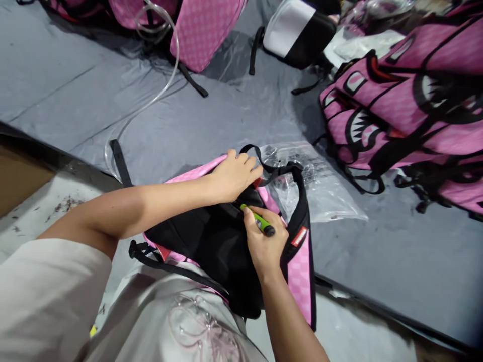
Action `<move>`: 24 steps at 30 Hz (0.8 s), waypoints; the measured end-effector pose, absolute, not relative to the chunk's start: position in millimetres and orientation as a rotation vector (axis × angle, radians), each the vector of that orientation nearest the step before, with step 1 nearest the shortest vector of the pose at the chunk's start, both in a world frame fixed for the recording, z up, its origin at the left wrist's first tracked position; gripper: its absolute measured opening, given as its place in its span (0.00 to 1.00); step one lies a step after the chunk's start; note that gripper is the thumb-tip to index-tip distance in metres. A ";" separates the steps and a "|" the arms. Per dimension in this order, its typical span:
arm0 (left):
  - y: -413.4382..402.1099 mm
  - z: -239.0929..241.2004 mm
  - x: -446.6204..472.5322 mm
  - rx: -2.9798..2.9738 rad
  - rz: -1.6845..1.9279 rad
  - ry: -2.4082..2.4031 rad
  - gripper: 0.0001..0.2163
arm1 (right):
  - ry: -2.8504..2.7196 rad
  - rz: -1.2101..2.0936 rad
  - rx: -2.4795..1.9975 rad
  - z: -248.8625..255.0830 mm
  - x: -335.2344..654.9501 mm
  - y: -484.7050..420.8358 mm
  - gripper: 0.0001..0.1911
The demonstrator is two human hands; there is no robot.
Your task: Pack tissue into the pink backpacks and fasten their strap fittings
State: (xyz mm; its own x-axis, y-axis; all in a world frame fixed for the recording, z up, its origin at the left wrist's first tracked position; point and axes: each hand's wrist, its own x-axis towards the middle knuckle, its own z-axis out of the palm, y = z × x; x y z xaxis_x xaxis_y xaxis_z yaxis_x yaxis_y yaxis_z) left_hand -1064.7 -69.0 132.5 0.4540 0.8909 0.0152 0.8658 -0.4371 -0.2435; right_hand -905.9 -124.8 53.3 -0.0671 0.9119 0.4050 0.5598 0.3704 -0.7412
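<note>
A pink and black backpack (300, 271) lies on my lap, its black back panel facing up. My left hand (232, 173) grips its top edge with curled fingers, beside the black carry strap (290, 173). My right hand (264, 246) is closed on a green tool with a black end (260, 221), whose tip touches the black fabric near the top of the backpack. A red label (299, 236) sits on the shoulder strap next to my right hand.
A grey sheet covers the table (188, 120). A clear plastic bag (320, 188) lies behind the backpack. Several pink backpacks are stacked at the right (407, 105), more stand at the top (204, 30). A clear tube (151, 100) curls at the left.
</note>
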 end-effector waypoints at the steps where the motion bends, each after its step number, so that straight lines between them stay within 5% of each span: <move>1: -68.7 132.5 -1064.6 -2.486 0.172 -1.528 0.28 | -1.725 0.530 -1.308 52.5 -906.6 -125.2 0.11; 24: -68.3 131.5 -1065.3 -2.478 0.180 -1.493 0.29 | -1.760 0.489 -1.270 54.7 -908.3 -124.6 0.11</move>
